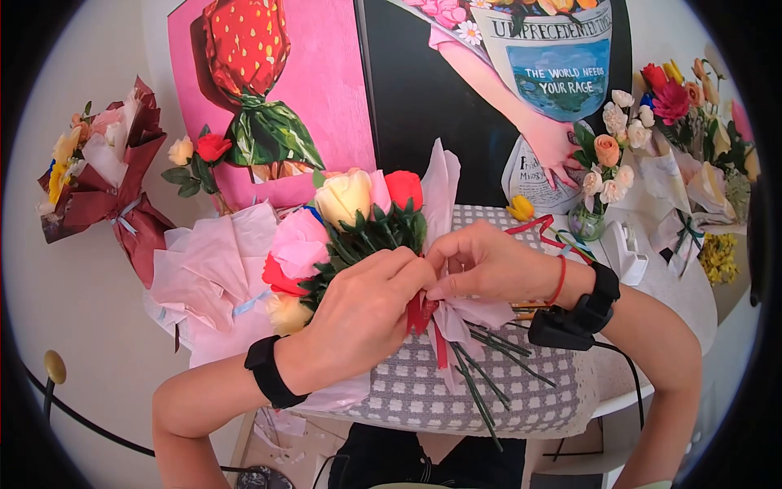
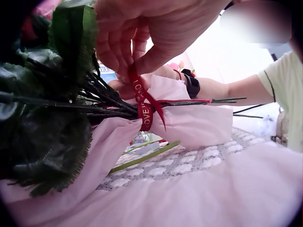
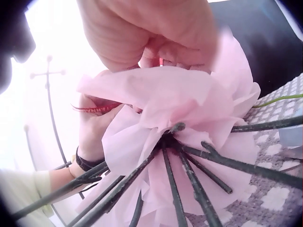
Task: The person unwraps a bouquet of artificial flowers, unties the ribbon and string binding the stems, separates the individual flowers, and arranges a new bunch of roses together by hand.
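"Where's the bouquet (image 1: 362,236) lying?"

"Under both hands, heads beyond the left hand's (image 1: 346,314) knuckles, stems (image 3: 246,166) fanning out below the right hand (image 1: 489,265)."

"And the fingers?"

"The left thumb and fingertips are together, pinching the red ribbon (image 2: 145,116) above the gathered waist. The right's fingers are curled in close beside them, with a bit of red showing between, so I'd say they pinch ribbon too (the tips themselves are hidden)."

"How would it handle?"

"Light, I'd guess, but lopsided, with the bulk on the left hand's side. The stems look stiff and would bear a squeeze. The pink paper (image 3: 161,90) just under the right hand looks soft, quick to crease or tear. The ribbon seems smooth, so it may slip."

"Best grip?"

"Round the bound waist, right below the left fingertips, where ribbon, paper and stems meet. I'd avoid the cream rose (image 1: 345,200) beyond the left hand; its petals look easily crushed."
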The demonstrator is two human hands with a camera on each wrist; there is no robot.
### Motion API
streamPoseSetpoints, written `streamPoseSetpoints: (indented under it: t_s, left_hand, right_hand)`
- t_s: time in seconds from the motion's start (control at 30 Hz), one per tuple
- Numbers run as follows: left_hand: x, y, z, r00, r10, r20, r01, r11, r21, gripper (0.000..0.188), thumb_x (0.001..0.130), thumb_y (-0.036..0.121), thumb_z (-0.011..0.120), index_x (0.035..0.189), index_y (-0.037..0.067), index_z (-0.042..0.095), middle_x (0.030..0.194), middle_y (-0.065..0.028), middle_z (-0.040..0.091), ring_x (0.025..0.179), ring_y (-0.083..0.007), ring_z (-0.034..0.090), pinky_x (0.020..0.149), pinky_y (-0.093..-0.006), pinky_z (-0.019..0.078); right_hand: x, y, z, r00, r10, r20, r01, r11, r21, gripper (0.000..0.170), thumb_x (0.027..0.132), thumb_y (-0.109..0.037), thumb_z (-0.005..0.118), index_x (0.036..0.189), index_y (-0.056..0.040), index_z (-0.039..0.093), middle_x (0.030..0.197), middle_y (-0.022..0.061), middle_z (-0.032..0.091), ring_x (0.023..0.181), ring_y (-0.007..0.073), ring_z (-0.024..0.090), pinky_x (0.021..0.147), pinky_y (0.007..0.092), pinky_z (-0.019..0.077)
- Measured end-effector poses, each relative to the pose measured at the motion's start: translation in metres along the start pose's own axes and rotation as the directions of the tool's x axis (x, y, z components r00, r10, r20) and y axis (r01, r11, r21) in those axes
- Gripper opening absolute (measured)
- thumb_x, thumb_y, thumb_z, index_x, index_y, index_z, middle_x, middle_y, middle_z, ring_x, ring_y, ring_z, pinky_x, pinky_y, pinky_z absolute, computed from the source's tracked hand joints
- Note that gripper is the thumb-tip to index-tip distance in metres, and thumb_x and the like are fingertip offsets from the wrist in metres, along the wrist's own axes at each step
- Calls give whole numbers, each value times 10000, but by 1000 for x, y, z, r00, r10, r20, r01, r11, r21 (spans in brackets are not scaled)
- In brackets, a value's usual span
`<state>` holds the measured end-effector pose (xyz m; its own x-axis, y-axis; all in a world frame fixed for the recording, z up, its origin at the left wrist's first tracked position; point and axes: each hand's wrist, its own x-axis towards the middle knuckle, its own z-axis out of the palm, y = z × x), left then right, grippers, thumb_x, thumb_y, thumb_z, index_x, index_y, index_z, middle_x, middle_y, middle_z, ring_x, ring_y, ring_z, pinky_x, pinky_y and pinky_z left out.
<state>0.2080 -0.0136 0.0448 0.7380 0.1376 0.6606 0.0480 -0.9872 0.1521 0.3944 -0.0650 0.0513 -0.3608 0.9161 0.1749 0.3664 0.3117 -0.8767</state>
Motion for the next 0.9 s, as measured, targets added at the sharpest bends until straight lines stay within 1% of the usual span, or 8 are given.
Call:
streamPoseSetpoints:
  t_s: [0.3,0.37,0.47,0.53,0.67,0.77,0.83,0.9]
  left_hand:
    - [-3,-4,-3,998,-62,20,63,993,-101,199,673,-81,623,821,16,531,762,-92,536,675,-220,577,573,-279,465]
    - [-4,-4,-3,998,-59,20,61,993,-97,197,674,-81,624,820,15,533,762,-92,539,672,-216,580,571,-275,467]
    - [-5,-5,-3,999,-39,15,41,991,-130,212,654,-63,597,825,23,505,768,-99,527,731,-286,555,608,-356,444]
    - [-5,-4,-3,998,-55,10,56,994,-95,183,678,-63,640,813,9,539,751,-89,547,660,-208,583,569,-269,471]
    - [-7,-3,-5,994,-102,31,105,988,-114,167,688,-44,649,806,8,543,743,-86,546,652,-196,583,547,-269,469]
    - [-9,-3,-6,994,-98,48,103,988,-112,152,689,-15,608,802,15,510,741,-107,518,683,-291,551,580,-359,434]
    - [-10,-2,-8,986,-157,50,161,983,-92,114,738,-4,643,803,-7,550,724,-78,554,574,-143,572,493,-246,451]
    - [-11,-1,-9,985,-164,60,170,980,-99,105,747,4,641,798,-13,552,710,-76,557,558,-136,568,487,-241,447]
  right_hand:
    - [-2,-19,-5,993,54,-102,-77,969,-234,51,739,-74,645,751,-44,606,642,13,589,564,70,530,524,212,407]
    - [-2,-20,-5,979,-195,-57,139,850,-508,47,725,-93,628,760,-67,610,645,49,574,568,162,553,526,272,419]
    - [-1,-13,-5,925,-379,-7,281,697,-660,64,728,-121,609,776,-80,613,691,76,558,628,256,559,555,338,431]
    - [-4,-21,-7,935,-352,46,280,650,-707,68,733,-127,605,782,-79,612,714,77,558,653,269,562,573,353,433]
    - [-8,-25,-8,957,-264,121,251,542,-802,65,746,-125,589,789,-82,611,751,83,564,693,284,567,613,380,436]
    - [-9,-20,-7,967,-242,81,212,581,-786,65,752,-131,583,786,-84,612,746,89,566,708,294,568,620,386,435]
    - [-9,-15,-10,978,-198,73,182,620,-763,66,754,-130,579,790,-84,611,742,93,566,708,296,570,618,386,436]
    - [-7,-10,-11,986,-152,68,152,657,-738,68,756,-128,574,795,-84,610,737,97,567,707,298,572,616,386,437]
